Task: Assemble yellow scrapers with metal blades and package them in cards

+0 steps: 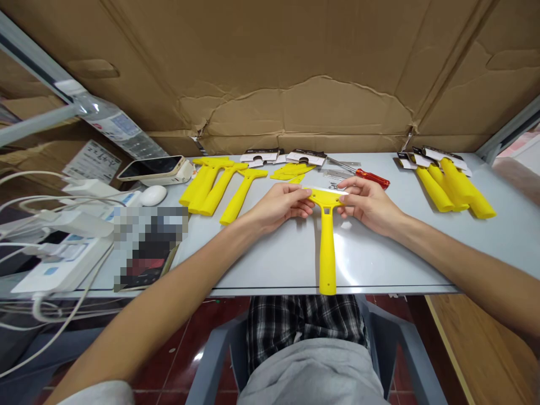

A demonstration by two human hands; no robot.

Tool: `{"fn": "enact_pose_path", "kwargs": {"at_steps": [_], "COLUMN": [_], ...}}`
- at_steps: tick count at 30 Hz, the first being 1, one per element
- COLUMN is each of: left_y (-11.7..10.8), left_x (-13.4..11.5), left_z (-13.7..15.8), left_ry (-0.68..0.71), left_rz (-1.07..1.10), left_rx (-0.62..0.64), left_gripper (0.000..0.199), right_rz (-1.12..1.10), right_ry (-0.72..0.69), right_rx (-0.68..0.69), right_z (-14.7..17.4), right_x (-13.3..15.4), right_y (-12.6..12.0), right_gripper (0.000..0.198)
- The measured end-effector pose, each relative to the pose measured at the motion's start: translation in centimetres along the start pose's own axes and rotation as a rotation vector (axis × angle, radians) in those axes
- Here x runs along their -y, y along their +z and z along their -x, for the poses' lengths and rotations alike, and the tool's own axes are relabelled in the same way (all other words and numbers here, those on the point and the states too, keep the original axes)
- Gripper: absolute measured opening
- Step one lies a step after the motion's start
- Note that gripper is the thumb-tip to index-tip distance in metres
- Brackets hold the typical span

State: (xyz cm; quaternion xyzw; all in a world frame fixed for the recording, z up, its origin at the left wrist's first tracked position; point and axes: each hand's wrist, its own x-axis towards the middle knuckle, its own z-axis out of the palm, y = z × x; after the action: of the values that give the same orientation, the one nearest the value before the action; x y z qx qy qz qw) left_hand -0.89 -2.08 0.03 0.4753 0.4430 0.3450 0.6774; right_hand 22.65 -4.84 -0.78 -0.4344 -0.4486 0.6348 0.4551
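No text can be read. Handwriting on the label (93,166) is unclear, and print on the bottle (120,128) is blurred.

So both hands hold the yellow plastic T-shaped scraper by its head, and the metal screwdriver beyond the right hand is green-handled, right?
One slip: the metal screwdriver is red-handled, not green-handled, per the head view. Rest stands: left hand and right hand hold the yellow plastic scraper by its head.

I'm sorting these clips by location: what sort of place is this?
Probably a makeshift workshop corner: there are several matching yellow tools, a red-handled screwdriver and cardboard backing the tabletop.
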Motion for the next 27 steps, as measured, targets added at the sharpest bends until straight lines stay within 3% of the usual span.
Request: {"fn": "enact_pose_path", "kwargs": {"at_steps": [6,11,13,17,20,27], "left_y": [0.1,0.1,-0.1,-1.0,-1.9,-2.8], "left_x": [-0.4,-0.6,-0.7,-0.9,-1.1,-1.3], "left_z": [0.7,0.8,0.6,0.0,-0.5,-1.1], "left_ry": [0.136,0.142,0.116,0.068,0.063,0.065], "left_rz": [-0.169,-0.218,-0.216,-0.220,-0.210,-0.183], "left_rx": [0.026,0.001,-0.012,-0.016,-0.026,-0.070], "left_gripper": [0.029,0.023,0.020,0.018,0.015,0.015], "right_rz": [0.039,0.116,0.257,0.661,0.960,1.268], "right_ry": [0.100,0.114,0.038,-0.295,-0.458,-0.403], "right_rx": [0.060,0.090,0.041,-0.158,-0.204,-0.039], "right_z": [0.2,0.1,-0.1,-0.9,-1.7,-2.5], "right_x": [0.5,0.6,0.7,1.1,1.2,-0.2], "right_y": [0.2,0.0,-0.5,-2.5,-4.1,-4.5], "right_gripper": [0.066,0.067,0.062,0.040,0.024,0.030]}}
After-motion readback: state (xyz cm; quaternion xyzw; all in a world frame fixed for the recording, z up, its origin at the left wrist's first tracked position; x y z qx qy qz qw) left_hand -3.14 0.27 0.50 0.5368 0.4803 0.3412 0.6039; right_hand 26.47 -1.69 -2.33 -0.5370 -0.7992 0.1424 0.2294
